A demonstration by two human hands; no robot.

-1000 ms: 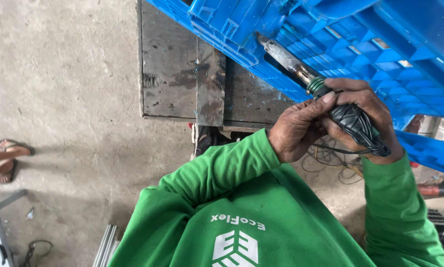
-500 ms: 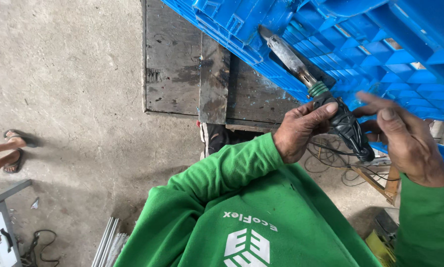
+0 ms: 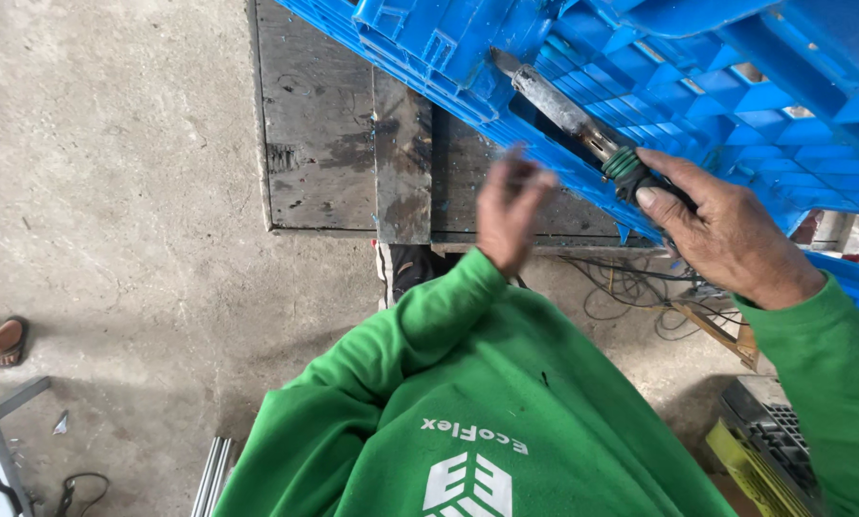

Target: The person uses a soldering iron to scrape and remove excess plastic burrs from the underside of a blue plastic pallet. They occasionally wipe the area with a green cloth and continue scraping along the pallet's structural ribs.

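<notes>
Now the heat tool [image 3: 582,129] lies with its metal nozzle against the ribs of the blue pallet [image 3: 736,86], and only the right hand [image 3: 726,230] holds it, fingers [image 3: 673,172] wrapped round the dark handle just behind the green collar. The left hand [image 3: 508,206] hangs free beside it, blurred, fingers loose and grasping nothing. With one hand on the tool, the nozzle could slide along the ribs or tip off the edge; if it is hot, it could scar the plastic or catch the bare left hand, which is near the barrel. The cables [image 3: 630,282] trailing below could snag the handle.

The pallet rests tilted on a dark, stained desk [image 3: 324,144] of metal plates. Around it is a rough concrete floor [image 3: 113,191]. A sandalled foot [image 3: 3,345] of another person shows at the left edge, and a cord lies on the floor at the lower left.
</notes>
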